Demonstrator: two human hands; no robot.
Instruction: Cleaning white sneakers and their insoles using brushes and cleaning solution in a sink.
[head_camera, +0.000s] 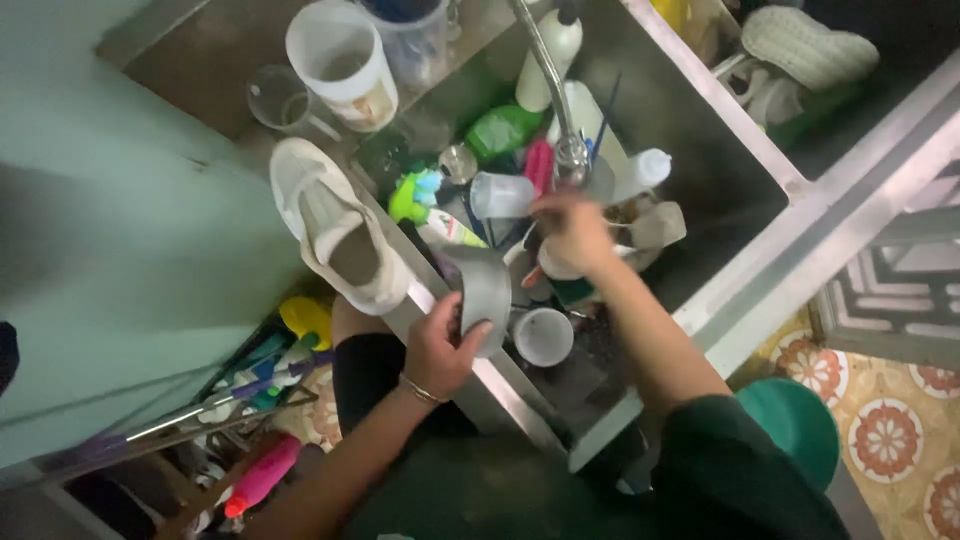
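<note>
Left hand (438, 348): fingers curled around a grey metal cup (483, 290), gripping its side, held at the near rim of the steel sink (720, 120). Right hand (572, 228): reached further into the sink, just below the tap (560, 90); motion-blurred, fingers look bunched among the dishes, can't tell what it grips, if anything. Clear plastic cup (500, 195) just left of the right hand. White cup (543, 336) sits in the basin just right of the left hand. White shoe (335, 225) lies on the ledge beyond the left hand, near it. Green bottle (502, 130) beyond both hands.
</note>
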